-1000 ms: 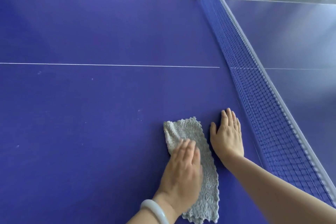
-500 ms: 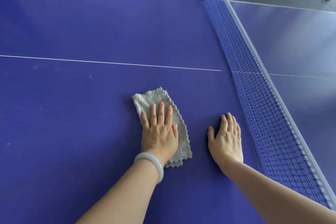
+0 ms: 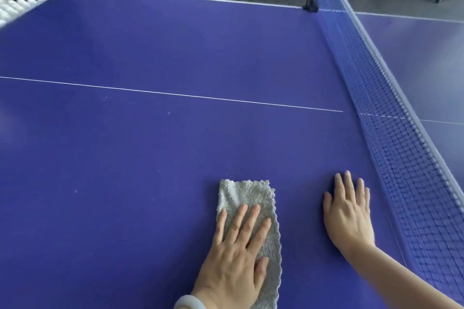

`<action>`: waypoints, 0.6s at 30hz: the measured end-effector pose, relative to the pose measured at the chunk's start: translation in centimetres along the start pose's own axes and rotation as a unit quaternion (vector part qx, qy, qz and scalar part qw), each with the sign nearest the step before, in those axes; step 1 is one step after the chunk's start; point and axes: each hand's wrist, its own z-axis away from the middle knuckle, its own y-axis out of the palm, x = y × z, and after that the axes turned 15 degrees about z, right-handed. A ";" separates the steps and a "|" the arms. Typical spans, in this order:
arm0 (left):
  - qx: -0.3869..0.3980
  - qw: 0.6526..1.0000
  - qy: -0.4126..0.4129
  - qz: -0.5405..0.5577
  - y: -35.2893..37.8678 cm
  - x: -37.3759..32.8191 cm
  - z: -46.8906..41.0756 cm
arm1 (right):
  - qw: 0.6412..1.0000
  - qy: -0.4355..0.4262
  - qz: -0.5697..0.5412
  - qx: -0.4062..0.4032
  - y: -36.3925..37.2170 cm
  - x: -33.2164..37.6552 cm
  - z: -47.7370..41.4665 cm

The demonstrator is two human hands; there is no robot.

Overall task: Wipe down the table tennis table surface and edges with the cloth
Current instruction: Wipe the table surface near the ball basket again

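Under left grip (flat), cloth

Head camera, looking forward and down (close) over table

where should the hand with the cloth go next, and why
Probably slide the left hand and the cloth under its flat fingers leftward and away, toward the pale specks on the table. Those specks suggest that stretch is not yet wiped. The right hand lies flat beside the net, so it can brace.
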 end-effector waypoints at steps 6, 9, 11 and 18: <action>-0.007 1.000 -0.009 -0.001 -0.1 0.6 0.0 | 0.997 -0.068 -0.004 -0.027 -1.7 6.2 -3.0; 0.004 1.000 0.003 -0.010 0.5 0.6 -0.4 | 0.996 0.007 -0.088 0.003 -2.1 10.1 -5.0; -0.007 1.000 0.013 -0.013 0.5 0.9 -1.0 | 0.994 0.043 -0.101 -0.004 -1.6 11.2 -5.5; -0.043 0.998 0.038 0.040 -2.0 4.5 -7.9 | 0.995 0.058 -0.078 -0.006 -0.9 11.8 -5.9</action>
